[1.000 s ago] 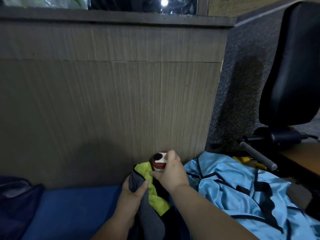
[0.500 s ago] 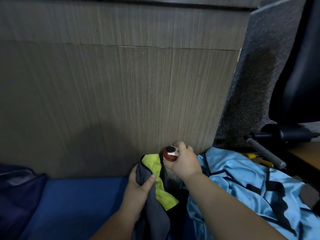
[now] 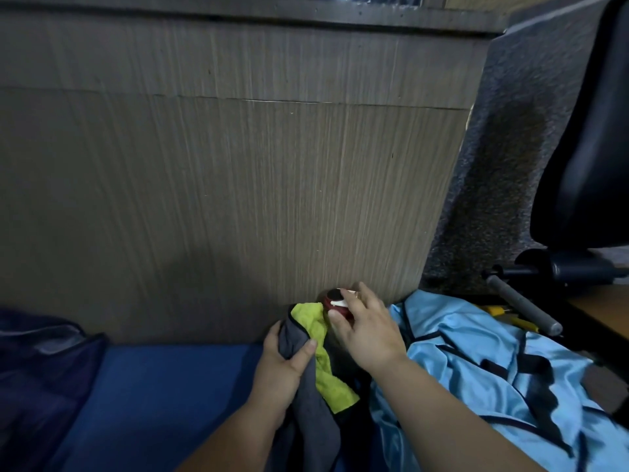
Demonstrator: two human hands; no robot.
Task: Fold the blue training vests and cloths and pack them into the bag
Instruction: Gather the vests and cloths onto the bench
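The right grip [image 3: 366, 330] hides all but the top of the red-capped object [image 3: 332, 306], the dark bag [image 3: 41, 362] is cut by the left edge, and the blue vest [image 3: 459, 321] and black chair [image 3: 585, 148] run off the right

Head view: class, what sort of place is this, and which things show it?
Probably an office, seen from low down: a black swivel chair, a tall wood-grain desk panel and what looks like grey carpet beside it.

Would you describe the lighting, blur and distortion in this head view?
Head view: dim; shadow low on the wood panel; wide-angle distortion bows its top edge; left hand gripping the cloth and right hand holding the red-capped bottle look sharp; light blue vest smears lower right.
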